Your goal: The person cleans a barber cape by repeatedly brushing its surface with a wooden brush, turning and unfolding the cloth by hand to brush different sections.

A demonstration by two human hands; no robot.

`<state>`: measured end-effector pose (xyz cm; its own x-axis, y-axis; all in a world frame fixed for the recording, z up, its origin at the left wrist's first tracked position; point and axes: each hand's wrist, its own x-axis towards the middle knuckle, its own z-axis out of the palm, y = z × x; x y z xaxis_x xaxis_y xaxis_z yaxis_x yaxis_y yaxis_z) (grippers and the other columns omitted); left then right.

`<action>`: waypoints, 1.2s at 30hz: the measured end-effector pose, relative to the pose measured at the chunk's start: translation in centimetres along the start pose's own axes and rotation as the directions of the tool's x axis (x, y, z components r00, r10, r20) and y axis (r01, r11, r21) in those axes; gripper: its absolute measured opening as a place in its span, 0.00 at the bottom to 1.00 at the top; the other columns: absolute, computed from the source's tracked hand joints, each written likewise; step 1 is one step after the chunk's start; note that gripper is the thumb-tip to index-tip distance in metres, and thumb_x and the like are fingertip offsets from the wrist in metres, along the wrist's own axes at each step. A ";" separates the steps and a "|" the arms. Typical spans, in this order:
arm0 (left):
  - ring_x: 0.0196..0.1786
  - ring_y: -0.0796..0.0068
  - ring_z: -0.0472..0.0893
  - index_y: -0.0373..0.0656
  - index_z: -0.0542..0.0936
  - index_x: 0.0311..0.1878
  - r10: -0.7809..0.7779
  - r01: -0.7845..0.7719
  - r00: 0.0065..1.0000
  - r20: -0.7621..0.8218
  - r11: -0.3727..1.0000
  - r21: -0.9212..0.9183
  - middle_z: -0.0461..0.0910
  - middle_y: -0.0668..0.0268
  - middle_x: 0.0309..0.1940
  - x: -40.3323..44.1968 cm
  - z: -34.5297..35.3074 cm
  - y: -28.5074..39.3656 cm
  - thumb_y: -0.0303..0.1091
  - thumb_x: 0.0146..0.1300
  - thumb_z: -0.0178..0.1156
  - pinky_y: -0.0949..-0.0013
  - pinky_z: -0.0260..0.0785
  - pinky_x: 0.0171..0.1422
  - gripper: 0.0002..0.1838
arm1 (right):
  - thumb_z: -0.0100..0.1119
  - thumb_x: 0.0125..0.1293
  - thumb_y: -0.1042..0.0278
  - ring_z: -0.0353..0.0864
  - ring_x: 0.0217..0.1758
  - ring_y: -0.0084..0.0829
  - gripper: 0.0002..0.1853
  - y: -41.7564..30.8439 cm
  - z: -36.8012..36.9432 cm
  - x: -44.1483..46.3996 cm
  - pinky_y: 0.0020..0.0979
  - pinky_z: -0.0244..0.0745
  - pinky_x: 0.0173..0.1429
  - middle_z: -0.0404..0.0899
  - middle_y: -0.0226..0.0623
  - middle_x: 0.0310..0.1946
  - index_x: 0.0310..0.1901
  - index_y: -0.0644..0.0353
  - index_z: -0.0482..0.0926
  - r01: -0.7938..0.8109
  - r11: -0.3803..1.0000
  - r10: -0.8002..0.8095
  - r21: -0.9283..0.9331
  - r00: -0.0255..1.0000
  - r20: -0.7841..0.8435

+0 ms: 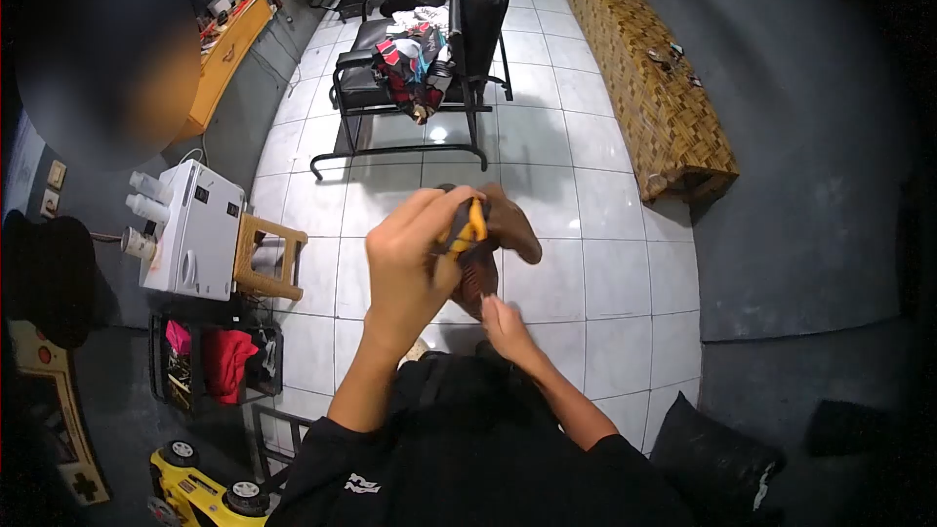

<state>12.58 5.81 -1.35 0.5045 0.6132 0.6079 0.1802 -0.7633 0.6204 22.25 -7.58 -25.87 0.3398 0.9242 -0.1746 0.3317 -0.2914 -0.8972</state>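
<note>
Near the middle of the head view, my left hand is raised, with its fingers closed round a dark and orange item that I cannot make out clearly. Lower and to the right, my right hand is closed with its fingertips at the bottom end of a dark reddish-brown shoe. A second brown shoe shows beyond, just right of the orange item. Whether my right hand grips a lace or something else thin is too small to tell.
Ahead stands a black metal-framed chair with clothes on it. A long woven bench runs along the right wall. At left are a white cabinet, a wooden stool and a yellow toy car. A black cushion lies lower right.
</note>
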 end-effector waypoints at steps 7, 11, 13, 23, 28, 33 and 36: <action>0.37 0.67 0.78 0.35 0.79 0.38 -0.087 0.068 0.952 -0.295 0.995 -0.075 0.78 0.59 0.33 -0.4 -1.3 0.3 0.15 0.41 0.58 0.72 0.67 0.45 0.16 | 0.34 0.69 0.58 0.78 0.41 0.54 0.21 16.5 -0.4 -4.3 0.49 0.72 0.43 0.78 0.54 0.36 0.38 0.63 0.76 -0.328 0.678 0.569 -0.658 0.801 0.187; 0.44 0.60 0.68 0.44 0.78 0.41 -0.124 0.163 0.962 -0.244 0.976 0.146 0.72 0.62 0.34 -1.0 -1.3 -0.3 0.18 0.37 0.59 0.64 0.57 0.51 0.22 | 0.32 0.69 0.54 0.77 0.38 0.56 0.25 18.0 -0.9 -3.4 0.51 0.71 0.43 0.79 0.54 0.34 0.33 0.66 0.77 -0.377 0.703 0.472 -0.603 0.882 -0.002; 0.43 0.62 0.70 0.39 0.77 0.40 -0.120 0.170 0.966 -0.227 0.961 0.216 0.73 0.60 0.36 -0.8 -1.2 0.3 0.17 0.40 0.55 0.67 0.60 0.52 0.19 | 0.31 0.70 0.51 0.77 0.29 0.52 0.27 15.8 -1.7 -1.2 0.48 0.70 0.35 0.78 0.50 0.27 0.32 0.65 0.75 -0.299 0.855 0.300 -0.423 0.952 -0.066; 0.33 0.70 0.78 0.36 0.73 0.43 -0.176 0.178 0.984 0.027 0.974 -0.140 0.75 0.55 0.27 -1.2 0.6 0.1 0.12 0.43 0.47 0.74 0.68 0.41 0.21 | 0.36 0.70 0.55 0.69 0.20 0.42 0.18 -4.8 -1.7 -0.2 0.40 0.65 0.26 0.68 0.46 0.20 0.32 0.62 0.67 0.039 0.981 -0.038 0.192 0.999 -0.010; 0.38 0.82 0.73 0.35 0.73 0.44 -0.249 0.124 0.928 -0.278 0.907 -0.402 0.75 0.68 0.35 -0.2 -2.4 0.1 0.16 0.52 0.47 0.79 0.67 0.43 0.15 | 0.37 0.69 0.55 0.78 0.38 0.53 0.19 5.9 0.5 -0.6 0.51 0.71 0.39 0.77 0.56 0.36 0.42 0.62 0.74 0.026 0.828 0.156 -0.561 0.949 0.273; 0.38 0.85 0.71 0.37 0.72 0.46 -0.458 0.232 0.832 -0.312 0.799 -0.555 0.74 0.69 0.36 -0.5 -4.0 -1.0 0.25 0.64 0.52 0.81 0.64 0.43 0.08 | 0.31 0.69 0.52 0.76 0.44 0.54 0.26 16.6 0.3 -3.6 0.49 0.71 0.48 0.77 0.56 0.40 0.37 0.64 0.78 -0.353 0.646 0.591 -0.677 0.793 0.150; 0.37 0.84 0.72 0.38 0.70 0.51 -0.431 0.285 0.872 -0.234 0.833 -0.473 0.74 0.68 0.38 -0.8 -3.9 -1.4 0.26 0.63 0.54 0.81 0.65 0.40 0.13 | 0.31 0.70 0.50 0.77 0.37 0.52 0.28 16.7 -0.6 -2.6 0.48 0.71 0.42 0.78 0.52 0.35 0.33 0.65 0.77 -0.362 0.742 0.483 -0.564 0.872 0.075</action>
<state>8.68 7.17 -0.78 0.1647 0.9110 0.3780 -0.1055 -0.3647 0.9251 27.49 -14.99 -40.15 0.3904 0.6837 -0.6165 0.6195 -0.6905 -0.3735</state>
